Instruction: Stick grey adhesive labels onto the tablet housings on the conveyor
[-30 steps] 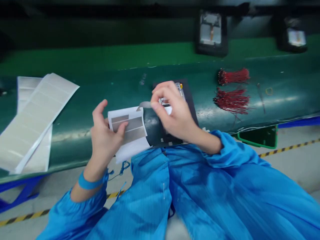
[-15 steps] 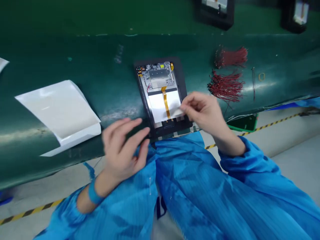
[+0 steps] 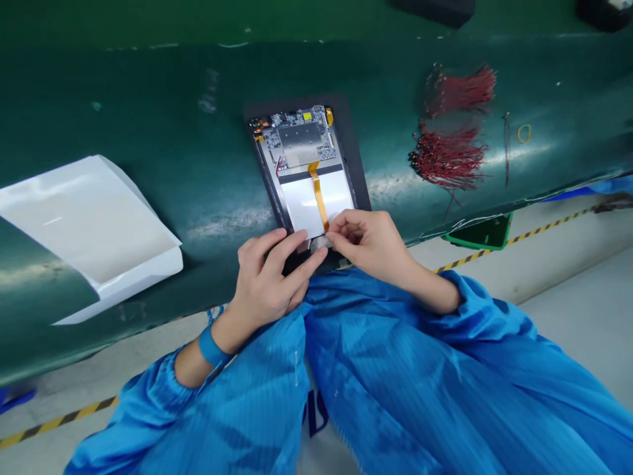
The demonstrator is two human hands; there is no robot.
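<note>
An opened tablet (image 3: pixel 302 165) lies face down on a black mat (image 3: pixel 355 158) on the green bench. Its circuit board, white battery and an orange flex cable (image 3: pixel 318 198) show. My left hand (image 3: pixel 270 280) rests on the tablet's near edge, fingers stretched flat and pressing there. My right hand (image 3: pixel 368 241) is pinched at the same near edge, beside the cable's lower end. A small grey strip seems to sit under its fingertips, too small to make out.
Curled white liner sheets (image 3: pixel 93 224) lie on the bench at left. Two bundles of red wires (image 3: pixel 452 158) and a small yellow ring (image 3: pixel 524 134) lie at right. Dark trays sit at the far edge. Below, yellow-black floor tape (image 3: pixel 544 234) and a green bin (image 3: pixel 482 234).
My left hand let go of the sticker sheet and came to the tablet's near edge. My right hand carried a peeled strip down onto the tablet's lower part. The view shifted down and right.
</note>
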